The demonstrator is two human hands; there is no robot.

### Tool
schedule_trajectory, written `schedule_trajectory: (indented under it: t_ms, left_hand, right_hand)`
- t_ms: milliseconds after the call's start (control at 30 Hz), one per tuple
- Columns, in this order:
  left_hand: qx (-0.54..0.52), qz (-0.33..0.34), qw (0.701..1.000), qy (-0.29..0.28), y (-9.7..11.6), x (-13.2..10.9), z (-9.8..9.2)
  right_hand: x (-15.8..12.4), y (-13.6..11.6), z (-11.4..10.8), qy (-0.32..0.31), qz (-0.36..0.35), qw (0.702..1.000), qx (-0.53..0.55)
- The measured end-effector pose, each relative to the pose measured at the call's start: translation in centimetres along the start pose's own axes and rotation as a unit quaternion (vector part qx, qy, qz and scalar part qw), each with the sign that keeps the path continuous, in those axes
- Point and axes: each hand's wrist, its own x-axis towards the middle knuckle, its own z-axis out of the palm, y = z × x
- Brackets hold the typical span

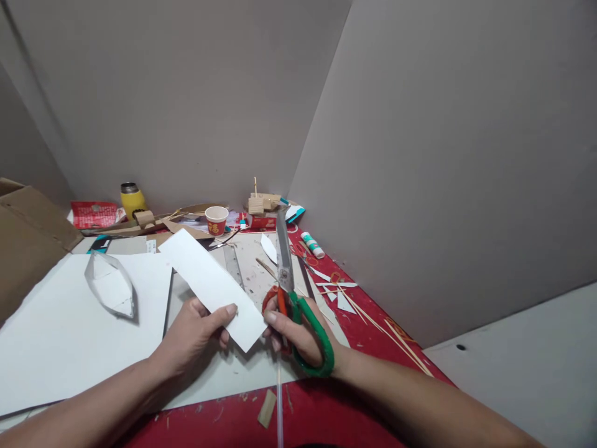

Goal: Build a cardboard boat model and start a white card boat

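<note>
A white rectangular strip of card [212, 286] is pinched in my left hand [196, 330], with the thumb on top and the fingers beneath. My right hand [301, 333] is wrapped round a pair of scissors [284, 274] with one green and one orange-red handle. The blades point away from me and look closed. My right thumb and fingertips are at the strip's near right corner, seemingly touching it. To the left, a folded white paper boat [111, 285] rests on a large white sheet [79, 348].
A paper cup [217, 221], a yellow bottle [132, 199] and a small wooden model [261, 204] stand at the back. A glue stick [312, 245], paper scraps [345, 303] and thin sticks [405, 345] lie along the right. A cardboard box [32, 242] stands at left.
</note>
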Motion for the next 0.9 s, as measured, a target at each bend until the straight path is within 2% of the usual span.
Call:
schedule_trajectory:
  t_ms: [233,533,633,767,900]
  left_hand:
    - [0.010,-0.011,0.999,-0.030,-0.4,-0.4,0.5]
    - [-0.056,-0.014,0.992,-0.113,0.2,-1.1,1.0]
    - [-0.054,-0.019,0.995,-0.077,0.5,-1.1,0.9]
    - [-0.026,-0.001,0.999,0.025,1.3,-1.0,0.5]
    - [-0.023,0.034,0.998,0.054,2.6,-1.4,0.1]
  right_hand:
    - [-0.3,0.5,0.3,-0.042,0.011,0.999,-0.009]
    - [-0.9,-1.1,1.3,-0.055,0.061,0.996,-0.039]
    - [-0.9,-0.8,1.0,-0.054,0.046,0.997,-0.045]
    - [-0.7,-0.4,0.2,-0.045,-0.014,0.996,-0.074]
    - [-0.6,-0.5,-0.1,-0.061,-0.049,0.988,-0.133]
